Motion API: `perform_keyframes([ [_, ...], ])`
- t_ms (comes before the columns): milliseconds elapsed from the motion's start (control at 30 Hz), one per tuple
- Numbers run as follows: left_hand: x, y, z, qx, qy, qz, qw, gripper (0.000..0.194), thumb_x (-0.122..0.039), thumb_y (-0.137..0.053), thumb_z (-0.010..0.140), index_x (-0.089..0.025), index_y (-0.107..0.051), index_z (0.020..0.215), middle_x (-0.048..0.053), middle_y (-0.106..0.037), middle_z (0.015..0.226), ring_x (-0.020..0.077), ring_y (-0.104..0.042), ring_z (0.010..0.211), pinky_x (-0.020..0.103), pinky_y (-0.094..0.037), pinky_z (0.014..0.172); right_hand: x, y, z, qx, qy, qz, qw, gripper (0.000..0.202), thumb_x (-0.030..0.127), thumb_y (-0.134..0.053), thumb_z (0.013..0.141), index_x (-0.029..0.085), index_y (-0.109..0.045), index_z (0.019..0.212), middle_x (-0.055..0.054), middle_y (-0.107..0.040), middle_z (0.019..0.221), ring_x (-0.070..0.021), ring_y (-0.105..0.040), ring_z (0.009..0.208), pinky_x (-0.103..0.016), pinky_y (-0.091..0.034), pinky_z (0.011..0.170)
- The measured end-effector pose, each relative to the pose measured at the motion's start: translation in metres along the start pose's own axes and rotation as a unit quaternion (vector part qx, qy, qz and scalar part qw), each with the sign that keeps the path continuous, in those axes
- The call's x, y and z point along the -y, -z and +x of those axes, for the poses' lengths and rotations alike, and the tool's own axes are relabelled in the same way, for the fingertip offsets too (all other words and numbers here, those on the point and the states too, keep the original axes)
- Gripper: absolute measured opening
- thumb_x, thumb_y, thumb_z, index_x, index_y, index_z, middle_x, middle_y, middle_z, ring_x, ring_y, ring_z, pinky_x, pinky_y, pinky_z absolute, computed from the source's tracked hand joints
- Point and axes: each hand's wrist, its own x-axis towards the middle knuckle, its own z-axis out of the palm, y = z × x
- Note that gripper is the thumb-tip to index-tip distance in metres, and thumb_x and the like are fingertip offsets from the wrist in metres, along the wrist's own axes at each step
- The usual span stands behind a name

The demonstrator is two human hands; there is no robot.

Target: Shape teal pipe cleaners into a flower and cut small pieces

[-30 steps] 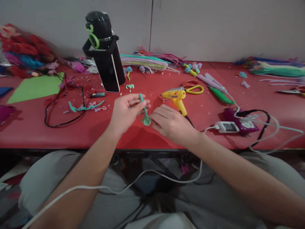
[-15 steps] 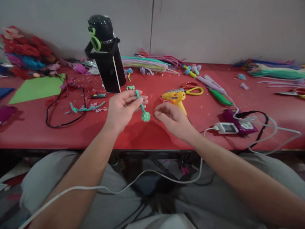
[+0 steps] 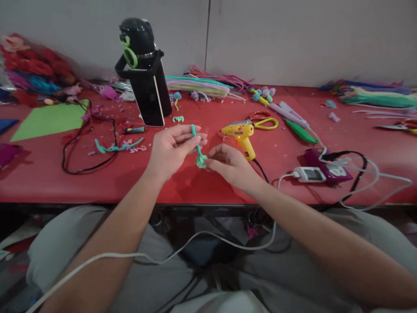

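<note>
My left hand (image 3: 172, 150) pinches the teal pipe cleaner (image 3: 197, 148) upright above the near counter (image 3: 195, 191), so my right hand (image 3: 228, 165) fingertips can grip its coiled end.

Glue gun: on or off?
On, it seems: the yellow glue gun on the red table shows an orange glow on its body, cord attached.

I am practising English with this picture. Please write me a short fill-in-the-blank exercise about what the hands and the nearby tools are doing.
1. The left hand pinches the stem of a ____ pipe cleaner.
2. The right hand touches its coiled lower end, just in front of the ____ glue gun.
3. The scissors lie on the ____ table.

Missing words: green; yellow; red
</note>
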Motion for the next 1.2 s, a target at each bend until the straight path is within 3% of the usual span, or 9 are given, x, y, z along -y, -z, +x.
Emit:
perform_keyframes([
  [633, -0.003, -0.002, -0.001, 0.025, -0.008, -0.024, 0.999, 0.031, -0.032, -0.084, 0.076, -0.017, -0.075, 0.101, 0.01, -0.08, 0.101, 0.0273, -0.078, 0.094, 0.041, -0.065, 0.087, 0.013, -0.002, -0.003, -0.014, -0.07, 0.064, 0.995, 0.022, 0.03, -0.076, 0.069, 0.018, -0.063, 0.082, -0.001, -0.066, 0.08, -0.0137, -0.063, 0.073, -0.034, -0.054, 0.081],
  [967, -0.003, -0.004, -0.002, 0.033, 0.012, 0.001, 0.999, 0.035, -0.036, -0.084, 0.075, -0.017, -0.074, 0.103, 0.012, -0.079, 0.103, 0.0289, -0.077, 0.097, 0.041, -0.066, 0.085, 0.004, 0.003, 0.001, -0.014, -0.02, -0.037, 0.999, 0.019, 0.034, -0.071, 0.072, 0.018, -0.063, 0.081, -0.004, -0.069, 0.079, -0.0175, -0.064, 0.074, -0.035, -0.051, 0.075],
  [1200, -0.001, -0.007, -0.004, 0.033, 0.022, 0.004, 0.999, 0.035, -0.037, -0.083, 0.076, -0.017, -0.074, 0.103, 0.012, -0.079, 0.103, 0.0297, -0.076, 0.099, 0.041, -0.066, 0.084, 0.002, 0.002, 0.003, -0.021, -0.007, -0.047, 0.999, 0.018, 0.032, -0.071, 0.069, 0.02, -0.062, 0.079, -0.003, -0.07, 0.078, -0.0169, -0.064, 0.072, -0.034, -0.052, 0.073],
])
